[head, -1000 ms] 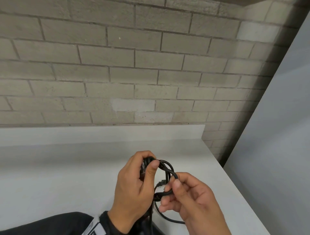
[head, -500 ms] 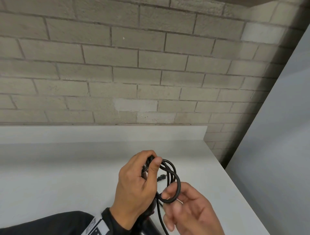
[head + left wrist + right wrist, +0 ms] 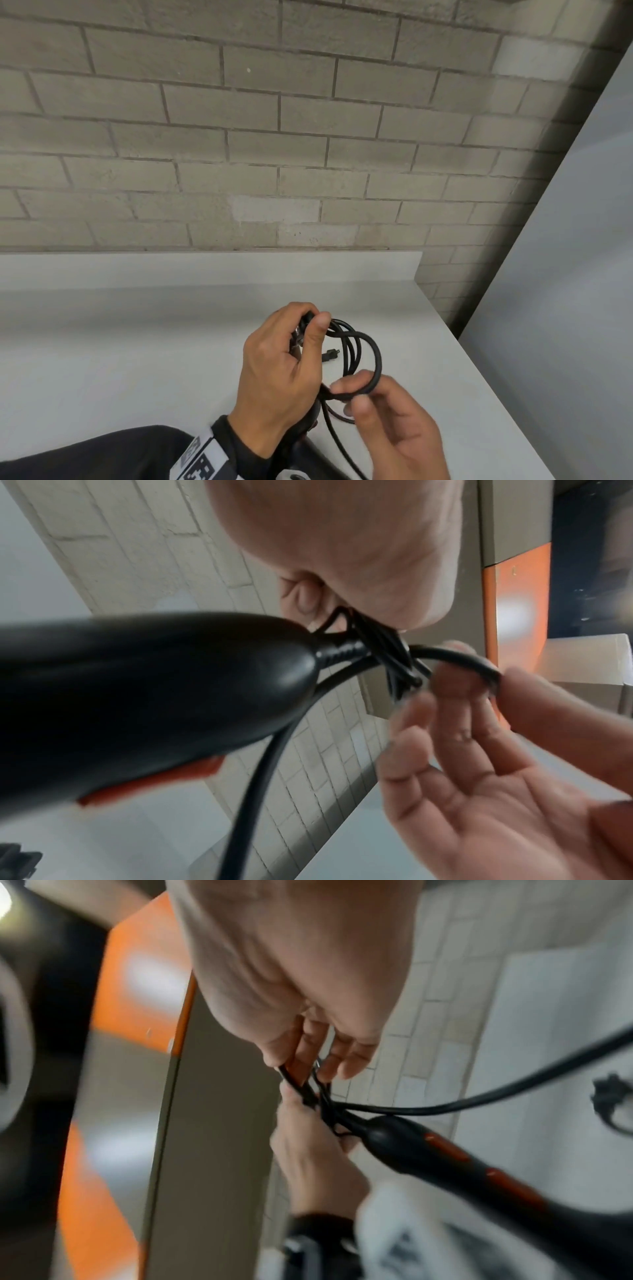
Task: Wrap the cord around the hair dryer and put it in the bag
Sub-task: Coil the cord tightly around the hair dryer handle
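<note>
My left hand [image 3: 308,329] grips a bunch of black cord [image 3: 371,346] loops just above the counter, thumb pressed on top of them. The black hair dryer [image 3: 154,691] with orange buttons runs back under that wrist, and the cord leaves its handle end beside the fingers. My right hand [image 3: 352,394] pinches the bottom of the widest loop between thumb and forefinger, its other fingers spread loosely. The plug [image 3: 330,354] hangs inside the loops. The right wrist view shows the hair dryer [image 3: 445,1158] handle and the cord [image 3: 479,1104] trailing off to the right. No bag is in view.
A white counter [image 3: 137,342] with a low backsplash runs under both hands and ends at its right edge [image 3: 479,370]. Behind it rises a brick wall [image 3: 274,137]. A grey panel [image 3: 565,308] stands to the right. An orange and grey panel [image 3: 137,988] shows in the wrist views.
The outer cord loop has swung wider to the right. My right hand still pinches it, and its lower fingers have uncurled. My left hand keeps its hold in place.
</note>
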`<state>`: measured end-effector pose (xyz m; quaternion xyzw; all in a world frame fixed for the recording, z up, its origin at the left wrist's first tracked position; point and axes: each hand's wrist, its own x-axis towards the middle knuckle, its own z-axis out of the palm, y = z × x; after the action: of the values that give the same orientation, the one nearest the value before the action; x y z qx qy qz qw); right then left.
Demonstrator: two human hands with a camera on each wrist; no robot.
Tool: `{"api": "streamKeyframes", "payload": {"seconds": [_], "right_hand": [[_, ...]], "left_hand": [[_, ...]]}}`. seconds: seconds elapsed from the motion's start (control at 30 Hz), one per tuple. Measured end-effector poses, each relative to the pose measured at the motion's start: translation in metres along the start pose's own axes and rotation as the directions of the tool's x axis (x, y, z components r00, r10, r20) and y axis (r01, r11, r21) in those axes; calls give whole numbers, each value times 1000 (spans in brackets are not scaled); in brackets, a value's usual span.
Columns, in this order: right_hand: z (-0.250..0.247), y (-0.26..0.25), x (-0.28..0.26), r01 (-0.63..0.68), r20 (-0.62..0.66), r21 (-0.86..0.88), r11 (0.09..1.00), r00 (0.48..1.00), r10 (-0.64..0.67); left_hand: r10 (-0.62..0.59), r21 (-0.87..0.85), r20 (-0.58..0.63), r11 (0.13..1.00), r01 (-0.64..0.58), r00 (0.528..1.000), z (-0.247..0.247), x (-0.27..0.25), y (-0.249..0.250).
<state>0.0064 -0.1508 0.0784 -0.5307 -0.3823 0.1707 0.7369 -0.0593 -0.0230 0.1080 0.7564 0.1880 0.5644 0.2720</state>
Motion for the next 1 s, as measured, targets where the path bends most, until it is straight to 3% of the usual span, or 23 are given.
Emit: {"api": "streamKeyframes", "payload": {"seconds": [0.07,0.13,0.2,0.23,0.3,0.37,0.5,0.57,0.63,0.67,0.73,0.83,0.93,1.0], "right_hand": [[-13,-5,7,-110,66,287,951,993,95],[-21,-11,11,-222,244,666,713,967,73],[-36,-21,10,-334,234,715,614,942,240],[-43,-20,9,-379,287,711,593,925,248],[-50,-14,10,-442,444,690,573,884,147],[-56,-5,12,-473,521,710,522,851,63],[-54,14,9,-398,463,746,534,886,14],[-47,30,9,-254,387,677,691,921,-41],[-34,43,3,-21,325,401,916,938,-121],[-28,43,2,89,306,228,970,939,-157],[-16,40,-2,253,223,-67,965,947,-232],[1,31,-3,383,69,-359,851,920,-385],[6,26,1,444,37,-409,797,881,-472],[7,28,2,426,-34,-253,868,893,-448]], "left_hand": [[-5,-5,-17,1000,5,1000,-1,2,-2],[12,-16,-26,1000,-12,1000,-2,3,-4],[24,-29,-20,999,-24,1000,-3,3,-4],[17,-37,-21,999,-18,1000,-3,3,-4],[-16,-59,-32,998,15,999,-2,3,-6],[-44,-68,-33,997,42,998,0,2,-8],[-79,-48,-48,996,76,996,1,1,-11],[-93,-33,-57,995,92,994,1,1,-12],[-110,-32,-52,994,108,993,1,1,-12],[-116,-33,-47,993,114,992,1,0,-11],[-123,-31,-40,992,122,992,2,-2,-10],[-125,-34,-34,992,124,992,4,-4,-9],[-110,-36,-27,993,109,994,5,-5,-8],[-109,-44,-30,993,107,994,4,-5,-8]]}}
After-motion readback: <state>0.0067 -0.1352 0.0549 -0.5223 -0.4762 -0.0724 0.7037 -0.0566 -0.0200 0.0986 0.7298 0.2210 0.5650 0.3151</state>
